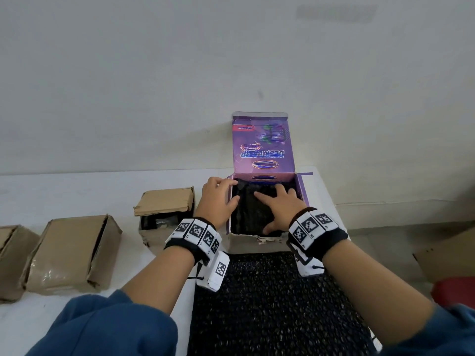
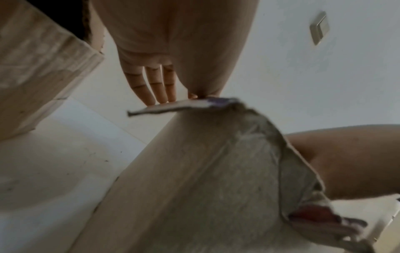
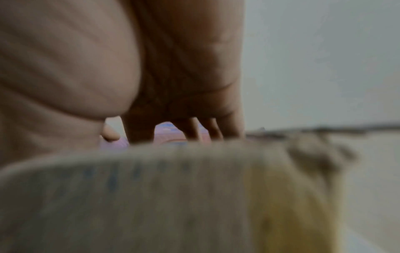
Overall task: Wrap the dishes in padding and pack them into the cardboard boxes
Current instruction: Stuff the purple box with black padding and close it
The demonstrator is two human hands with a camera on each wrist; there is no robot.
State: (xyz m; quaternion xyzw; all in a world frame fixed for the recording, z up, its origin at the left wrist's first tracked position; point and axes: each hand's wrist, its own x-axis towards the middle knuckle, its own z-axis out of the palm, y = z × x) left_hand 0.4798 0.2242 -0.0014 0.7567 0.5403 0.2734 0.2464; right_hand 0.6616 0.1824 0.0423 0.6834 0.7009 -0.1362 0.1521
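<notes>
Centre frame: purple box [image 1: 246, 244], lid up, on the bench [image 1: 77, 191], with a dark padded bundle [image 1: 252, 214] inside. Right hand [image 1: 280, 209] flat, fingers spread, pressing the bundle. Left hand [image 1: 216, 201] rests on the box's left rim, fingers straight, gripping nothing.

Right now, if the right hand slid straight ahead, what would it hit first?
Probably the lid, upright at the back of the box; the right hand lies flat on padding, depth unclear.

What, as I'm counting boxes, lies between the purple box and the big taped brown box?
A small brown box, flap ajar, beside the purple box; the head view shows it.
</notes>
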